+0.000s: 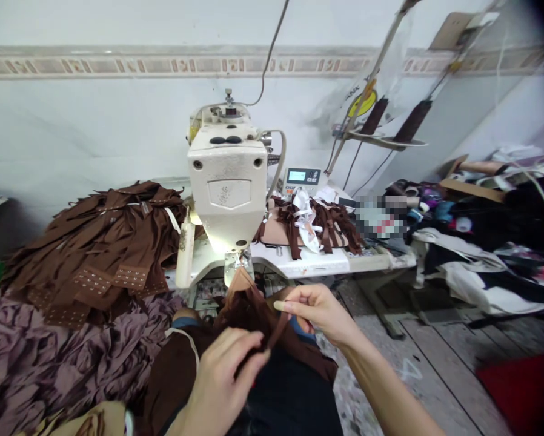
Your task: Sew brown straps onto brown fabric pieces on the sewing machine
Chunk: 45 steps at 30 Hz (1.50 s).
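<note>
My left hand pinches a narrow brown strap low in the middle of the view, fingers closed on it. My right hand grips the other end of the same strap, with the thumb stretched out to the left. Both hands hover over a bunched brown fabric piece that lies in my lap just in front of the sewing machine's needle area.
A white sewing machine stands on its table. A heap of brown straps with hook tape lies at left over crumpled mauve cloth. More brown strips, a control panel, thread cones and piled clothes are at right.
</note>
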{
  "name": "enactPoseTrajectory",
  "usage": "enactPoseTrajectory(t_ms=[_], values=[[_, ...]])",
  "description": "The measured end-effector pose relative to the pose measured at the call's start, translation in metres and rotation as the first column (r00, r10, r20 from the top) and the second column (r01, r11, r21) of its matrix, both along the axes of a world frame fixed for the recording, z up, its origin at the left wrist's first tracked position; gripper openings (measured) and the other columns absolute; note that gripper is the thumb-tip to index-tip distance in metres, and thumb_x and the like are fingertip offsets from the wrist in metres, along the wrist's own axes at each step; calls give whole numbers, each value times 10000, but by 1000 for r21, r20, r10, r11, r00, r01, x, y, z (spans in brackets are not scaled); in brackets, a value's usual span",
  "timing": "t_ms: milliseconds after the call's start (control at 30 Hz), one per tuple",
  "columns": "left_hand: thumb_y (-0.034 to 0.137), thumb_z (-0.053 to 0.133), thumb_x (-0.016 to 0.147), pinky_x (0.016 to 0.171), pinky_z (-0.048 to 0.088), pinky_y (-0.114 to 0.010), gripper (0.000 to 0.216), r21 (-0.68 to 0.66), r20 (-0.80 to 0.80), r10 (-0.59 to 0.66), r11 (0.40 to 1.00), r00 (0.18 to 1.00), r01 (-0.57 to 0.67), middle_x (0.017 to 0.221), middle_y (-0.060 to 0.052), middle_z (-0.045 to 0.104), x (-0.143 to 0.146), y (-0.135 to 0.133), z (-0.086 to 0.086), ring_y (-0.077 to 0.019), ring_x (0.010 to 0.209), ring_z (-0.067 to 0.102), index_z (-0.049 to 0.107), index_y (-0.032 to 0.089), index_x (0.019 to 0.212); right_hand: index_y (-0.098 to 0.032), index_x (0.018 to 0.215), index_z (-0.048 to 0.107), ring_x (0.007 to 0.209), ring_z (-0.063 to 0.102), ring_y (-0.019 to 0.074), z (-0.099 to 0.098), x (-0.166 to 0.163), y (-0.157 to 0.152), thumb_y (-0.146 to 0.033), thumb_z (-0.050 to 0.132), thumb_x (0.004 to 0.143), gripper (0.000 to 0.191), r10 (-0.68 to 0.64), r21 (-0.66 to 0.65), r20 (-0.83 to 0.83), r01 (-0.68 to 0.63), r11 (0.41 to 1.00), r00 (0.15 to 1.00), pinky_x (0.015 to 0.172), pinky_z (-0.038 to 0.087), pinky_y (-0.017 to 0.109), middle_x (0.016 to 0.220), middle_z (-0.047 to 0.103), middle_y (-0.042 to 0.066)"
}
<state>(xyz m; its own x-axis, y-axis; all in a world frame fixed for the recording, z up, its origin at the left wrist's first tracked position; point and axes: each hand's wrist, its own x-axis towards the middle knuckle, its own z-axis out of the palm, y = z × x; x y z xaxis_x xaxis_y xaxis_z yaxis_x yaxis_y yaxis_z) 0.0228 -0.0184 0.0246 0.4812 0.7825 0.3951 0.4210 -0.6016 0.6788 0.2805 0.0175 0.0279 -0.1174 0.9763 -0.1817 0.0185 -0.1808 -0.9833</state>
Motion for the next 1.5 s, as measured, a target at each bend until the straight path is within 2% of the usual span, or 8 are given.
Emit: enactPoseTrajectory(t_ms=[133,233,367,567,800,1067,1333,1500], values=[[55,572,1035,1081,486,-402,471,551,-97,315,807,944,-212,1357,-147,734,7,25,2,-285,1291,656,635,189,1482,-144,771,813,393,473,77,-6,-14,-10,-609,825,871,476,168,-31,38,-167,986,985,435,339,193,475,604,-17],[126,589,1049,1068,464,-455,435,676,-161,469,693,868,-250,1391,-187,720,20,41,1,-341,1290,646,621,108,1483,-141,792,814,410,503,73,-19,-31,-19,-620,835,853,484,238,-84,30,-234,968,971,433,348,191,613,722,30],[141,609,1043,1063,486,-473,406,714,-108,490,644,865,-275,1278,-177,760,27,55,-6,-327,1207,681,643,99,1446,-137,815,779,411,527,69,-30,-47,-29,-632,886,782,508,234,-152,-19,-234,960,972,422,370,191,792,808,83],[175,682,1020,1064,555,-444,412,706,-45,368,669,929,-231,1219,-143,767,14,63,-11,-288,1191,697,645,155,1430,-166,797,728,403,476,69,8,-49,-21,-625,801,885,473,34,88,25,-36,996,999,426,331,214,678,717,22],[406,763,991,1079,560,-491,660,679,43,268,699,962,-225,1255,-181,759,7,66,-18,-329,1226,696,521,106,1526,-205,753,790,632,583,170,38,-55,36,-538,813,882,358,-195,416,107,135,899,975,566,458,285,723,672,31],[88,651,1021,1059,560,-460,397,693,-9,312,687,950,-219,1262,-135,769,9,64,-14,-283,1212,686,675,165,1410,-180,758,755,636,559,159,12,-70,63,-539,899,791,388,-305,364,71,260,894,950,599,447,284,710,677,19],[62,605,1032,1072,603,-472,493,703,-56,227,701,972,-123,1294,-134,777,5,76,-5,-278,1262,699,594,173,1512,-202,794,630,526,442,124,-25,-76,12,-707,622,987,541,-213,180,-32,216,960,976,481,362,247,610,487,-48],[79,578,1034,1067,596,-487,433,685,-67,253,715,965,-140,1323,-171,755,12,75,-4,-305,1264,685,629,121,1462,-201,799,668,470,388,110,-29,-84,-4,-687,636,984,521,-280,252,-37,280,926,959,442,307,245,588,473,-46]])
